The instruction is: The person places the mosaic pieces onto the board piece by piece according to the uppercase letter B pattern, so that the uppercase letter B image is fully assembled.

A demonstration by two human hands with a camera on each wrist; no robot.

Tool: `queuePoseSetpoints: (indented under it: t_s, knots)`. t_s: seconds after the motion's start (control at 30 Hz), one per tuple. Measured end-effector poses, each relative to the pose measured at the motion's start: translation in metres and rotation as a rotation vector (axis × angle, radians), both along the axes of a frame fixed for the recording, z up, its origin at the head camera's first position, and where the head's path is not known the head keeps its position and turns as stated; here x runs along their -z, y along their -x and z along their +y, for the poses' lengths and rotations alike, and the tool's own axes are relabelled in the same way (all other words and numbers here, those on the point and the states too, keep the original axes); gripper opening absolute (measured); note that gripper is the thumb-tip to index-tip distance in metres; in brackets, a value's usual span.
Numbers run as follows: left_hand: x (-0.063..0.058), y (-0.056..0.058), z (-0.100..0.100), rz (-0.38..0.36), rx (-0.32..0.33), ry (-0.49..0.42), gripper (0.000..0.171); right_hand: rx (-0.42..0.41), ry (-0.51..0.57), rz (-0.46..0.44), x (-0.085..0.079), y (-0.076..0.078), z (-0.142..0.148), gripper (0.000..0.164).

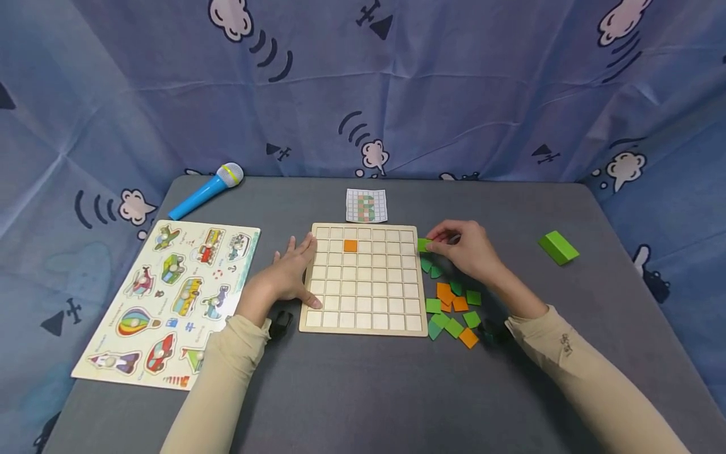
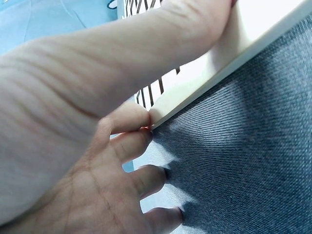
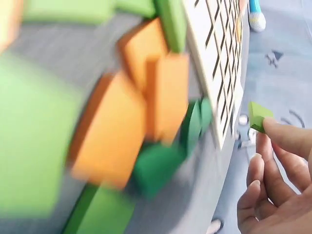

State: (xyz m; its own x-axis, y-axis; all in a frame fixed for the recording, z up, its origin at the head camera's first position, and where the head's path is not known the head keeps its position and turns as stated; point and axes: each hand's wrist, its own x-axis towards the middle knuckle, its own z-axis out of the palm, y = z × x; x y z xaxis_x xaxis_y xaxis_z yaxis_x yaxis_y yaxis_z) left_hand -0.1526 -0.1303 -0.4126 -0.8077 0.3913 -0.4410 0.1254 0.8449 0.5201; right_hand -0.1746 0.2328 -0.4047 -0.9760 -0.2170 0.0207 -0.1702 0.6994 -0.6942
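A wooden grid board (image 1: 363, 331) lies in the middle of the table, with one orange square tile (image 1: 350, 246) in a cell near its top. My left hand (image 1: 286, 274) rests at the board's left side, fingers spread, thumb over the lower left cells. In the left wrist view the index fingertip touches the board's edge. My right hand (image 1: 467, 249) pinches a light green tile (image 3: 259, 116) between thumb and index finger, beside the board's upper right edge. Below that hand lie several loose green tiles (image 1: 471, 320) and orange tiles (image 1: 468, 338), along with dark green curved pieces (image 1: 435, 272).
Behind the board is a small printed pattern card (image 1: 366, 206). A vehicle picture puzzle (image 1: 227, 252) lies on the left, below a blue toy microphone (image 1: 198, 197). Far right sits a green block (image 1: 558, 247). A patterned blue curtain (image 1: 317, 126) hangs behind the grey table (image 1: 363, 397).
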Motion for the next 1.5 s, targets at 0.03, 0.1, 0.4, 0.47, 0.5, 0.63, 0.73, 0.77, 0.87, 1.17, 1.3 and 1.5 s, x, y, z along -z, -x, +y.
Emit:
queuePoseSetpoints:
  t_s: [0.03,0.1,0.4,0.47,0.5,0.63,0.73,0.77,0.87,1.17,1.3,1.5]
  knots:
    - [0.000,0.000,0.000,-0.001,-0.001,-0.002,0.137,-0.004,0.006,-0.001,0.000,0.002,-0.006,0.010]
    - [-0.001,0.000,0.000,-0.003,-0.004,-0.007,0.136,-0.013,0.016,0.000,0.002,0.006,-0.019,0.008]
    - [-0.002,0.002,0.000,0.002,-0.001,0.002,0.136,-0.031,0.104,-0.084,0.018,0.021,-0.062,0.007]
    - [-0.002,0.001,0.000,0.002,0.000,0.003,0.136,-0.022,0.121,-0.112,0.020,0.024,-0.069,0.008]
    - [-0.003,0.001,0.000,0.000,-0.001,0.002,0.136,-0.018,0.125,-0.125,0.022,0.026,-0.072,0.008]
    - [-0.003,0.001,0.000,0.003,-0.001,0.005,0.136,-0.026,0.126,-0.154,0.022,0.030,-0.083,0.009]
    - [-0.003,0.001,0.000,0.008,-0.001,0.006,0.136,-0.026,0.121,-0.167,0.022,0.033,-0.090,0.009]
    - [-0.002,0.002,0.000,0.010,0.000,0.007,0.136,-0.021,0.119,-0.174,0.022,0.033,-0.091,0.009]
    - [-0.002,0.001,0.000,0.010,-0.001,0.005,0.136,-0.007,0.110,-0.188,0.021,0.034,-0.096,0.008]
    - [-0.002,0.001,0.001,0.003,0.004,0.001,0.137,-0.043,0.106,-0.170,0.021,0.034,-0.100,0.006]
    - [-0.002,0.000,0.002,0.010,0.004,0.003,0.137,-0.051,0.097,-0.172,0.022,0.033,-0.100,0.006]
    - [-0.001,0.001,0.003,0.010,-0.006,0.011,0.137,-0.043,0.074,-0.171,0.023,0.033,-0.100,0.006]
